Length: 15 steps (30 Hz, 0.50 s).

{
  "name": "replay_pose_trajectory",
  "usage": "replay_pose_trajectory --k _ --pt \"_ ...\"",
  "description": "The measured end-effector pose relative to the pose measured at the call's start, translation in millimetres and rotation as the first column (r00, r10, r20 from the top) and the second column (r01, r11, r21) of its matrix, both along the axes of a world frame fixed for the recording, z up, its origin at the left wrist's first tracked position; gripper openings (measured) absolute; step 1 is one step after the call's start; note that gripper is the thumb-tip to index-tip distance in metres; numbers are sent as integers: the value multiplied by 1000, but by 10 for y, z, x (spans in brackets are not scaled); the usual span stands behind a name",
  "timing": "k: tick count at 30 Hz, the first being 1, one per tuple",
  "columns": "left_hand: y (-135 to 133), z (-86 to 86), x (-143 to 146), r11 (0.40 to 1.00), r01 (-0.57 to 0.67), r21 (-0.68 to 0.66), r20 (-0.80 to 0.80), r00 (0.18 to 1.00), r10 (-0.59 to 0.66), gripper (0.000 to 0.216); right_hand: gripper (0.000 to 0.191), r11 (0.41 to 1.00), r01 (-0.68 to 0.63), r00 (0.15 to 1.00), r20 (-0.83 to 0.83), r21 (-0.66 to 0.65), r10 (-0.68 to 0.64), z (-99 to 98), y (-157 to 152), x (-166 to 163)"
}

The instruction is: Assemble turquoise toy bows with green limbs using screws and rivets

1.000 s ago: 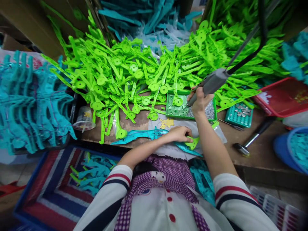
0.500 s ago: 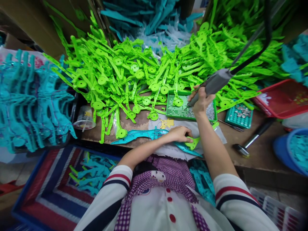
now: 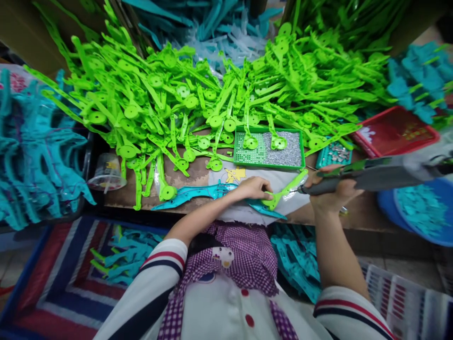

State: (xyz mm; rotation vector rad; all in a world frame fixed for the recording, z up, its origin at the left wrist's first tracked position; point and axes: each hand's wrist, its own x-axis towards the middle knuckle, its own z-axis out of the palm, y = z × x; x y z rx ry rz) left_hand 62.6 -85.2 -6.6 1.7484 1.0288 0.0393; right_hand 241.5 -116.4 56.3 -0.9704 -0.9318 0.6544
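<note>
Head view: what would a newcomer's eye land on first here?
The huge heap of bright green plastic parts, spread across the back of the workbench. Next, the grey power tool in the right hand, its tip close to the green piece at the left hand. Then the stacked blue parts along the picture's left edge.

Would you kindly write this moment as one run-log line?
left hand: touching green piece | right hand: gripping grey driver, tip near green piece | blue piece: partly beneath left hand
</note>
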Motion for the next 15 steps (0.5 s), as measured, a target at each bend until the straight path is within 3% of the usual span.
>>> replay_pose_trajectory --k 3,15 --pt "-4 17 1 1000 -10 10 -1 1000 10 25 61 998 49 999 -2 40 -49 -80 -21 16" --pt "-9 -42 -9 1000 5 23 46 999 -6 25 57 999 -54 995 -83 0 54 -315 66 77"
